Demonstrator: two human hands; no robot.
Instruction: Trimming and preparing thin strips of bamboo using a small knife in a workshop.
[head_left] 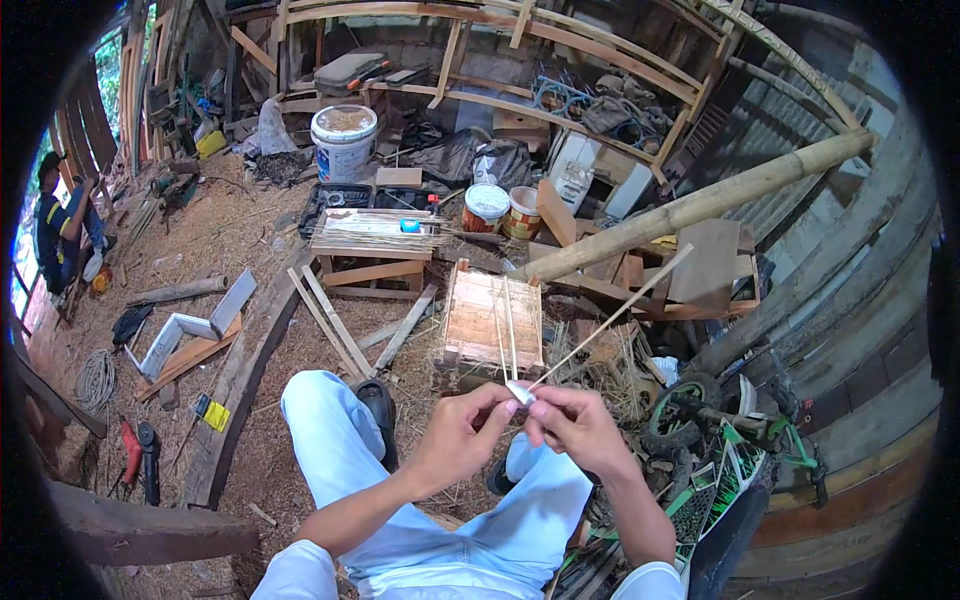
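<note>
Over my knees, my left hand [462,432] and my right hand [580,425] meet with fingertips pinched together. Between them is a small whitish piece [520,393], perhaps folded; its kind is unclear. My left fingers grip this piece. From my right fingers a thin bamboo stick [622,312] slants away to the upper right. Its near end is hidden at my fingertips. Two more thin sticks [511,325] run across a low wooden stool [465,315] just beyond my hands; I cannot tell whether their near ends touch my fingers.
A bundle of thin strips [375,238] lies on a small bench beyond. Buckets [344,140] stand farther back. A thick bamboo pole [700,205] crosses at right, above a small bicycle [690,420]. A heavy beam [240,400] lies left. Another person [62,225] sits far left.
</note>
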